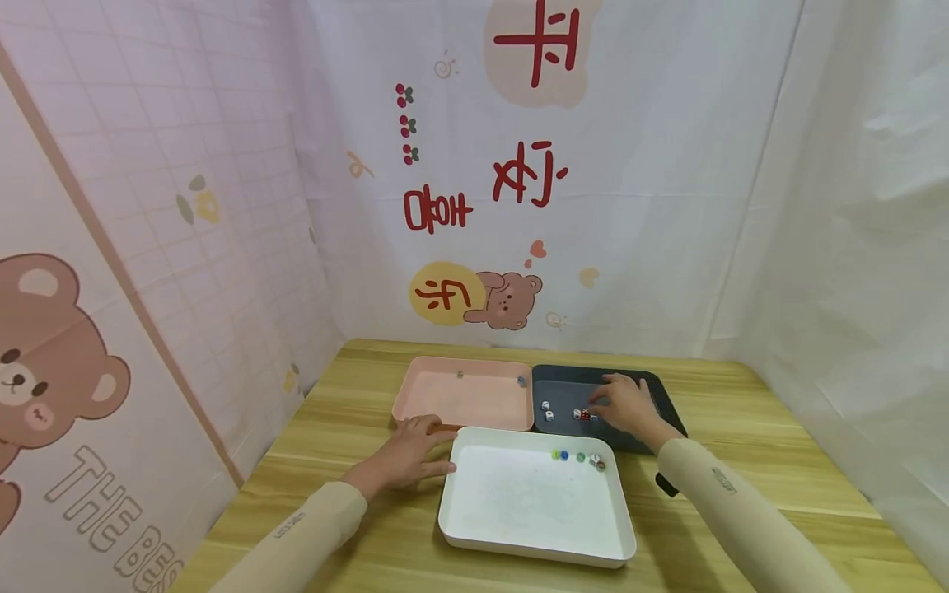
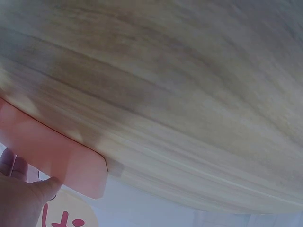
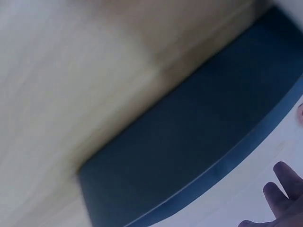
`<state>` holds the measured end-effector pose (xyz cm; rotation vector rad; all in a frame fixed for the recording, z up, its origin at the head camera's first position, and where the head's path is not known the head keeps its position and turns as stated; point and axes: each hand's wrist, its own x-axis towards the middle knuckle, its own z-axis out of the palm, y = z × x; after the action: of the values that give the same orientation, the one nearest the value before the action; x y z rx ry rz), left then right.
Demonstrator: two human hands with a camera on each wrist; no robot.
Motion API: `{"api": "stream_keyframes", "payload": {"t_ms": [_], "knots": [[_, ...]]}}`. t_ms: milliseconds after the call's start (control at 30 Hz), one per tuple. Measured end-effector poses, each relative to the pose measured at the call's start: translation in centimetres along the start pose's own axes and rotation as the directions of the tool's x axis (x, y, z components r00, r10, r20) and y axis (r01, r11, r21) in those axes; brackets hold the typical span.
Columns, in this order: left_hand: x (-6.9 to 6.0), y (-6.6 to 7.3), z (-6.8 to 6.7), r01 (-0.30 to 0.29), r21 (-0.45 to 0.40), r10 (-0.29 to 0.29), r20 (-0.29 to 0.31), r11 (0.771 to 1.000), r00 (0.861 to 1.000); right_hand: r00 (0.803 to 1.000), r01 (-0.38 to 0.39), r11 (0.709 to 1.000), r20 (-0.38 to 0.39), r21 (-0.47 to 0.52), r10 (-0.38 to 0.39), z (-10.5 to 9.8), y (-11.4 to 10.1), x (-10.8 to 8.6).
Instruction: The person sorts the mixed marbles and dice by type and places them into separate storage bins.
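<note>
My right hand is over the dark blue-grey tray, fingers apart and pointing left, close to a red die and a white die. Nothing shows between those fingers. Two more white dice lie at that tray's left side. Fingers loosely spread, my left hand rests at the left rim of the white tray, beside the pink tray's front wall. Several small coloured balls sit along the white tray's far right.
The pink tray holds a small yellowish piece and a blue one. It stands against the dark tray, both behind the white one. Wood-grain table shows around the trays, and printed cloth hangs behind and at the sides.
</note>
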<state>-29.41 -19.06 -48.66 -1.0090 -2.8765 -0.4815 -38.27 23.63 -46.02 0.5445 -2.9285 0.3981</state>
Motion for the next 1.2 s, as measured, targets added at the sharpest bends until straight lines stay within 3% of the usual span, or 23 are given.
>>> {"api": "stream_keyframes", "payload": {"t_ms": [333,600,900,1200], "knots": [[0.0,0.0,-0.1,0.001,0.007,-0.001,-0.001,1.0,1.0,0.987,0.155,0.987,0.028,0.041,-0.156,0.8,-4.0,-1.6],[-0.1,0.0,-0.1,0.006,0.007,-0.006,0.003,1.0,1.0,0.97,0.23,0.972,0.087,-0.038,-0.226,2.0,-5.4,-2.9],[-0.1,-0.1,0.1,0.006,-0.001,-0.006,0.006,1.0,1.0,0.966,0.238,0.965,0.131,-0.112,-0.223,3.2,-5.3,-3.4],[-0.1,-0.1,0.1,0.011,0.0,-0.011,0.008,1.0,1.0,0.969,0.236,0.971,0.088,-0.044,-0.231,1.6,-6.8,-2.4]]}}
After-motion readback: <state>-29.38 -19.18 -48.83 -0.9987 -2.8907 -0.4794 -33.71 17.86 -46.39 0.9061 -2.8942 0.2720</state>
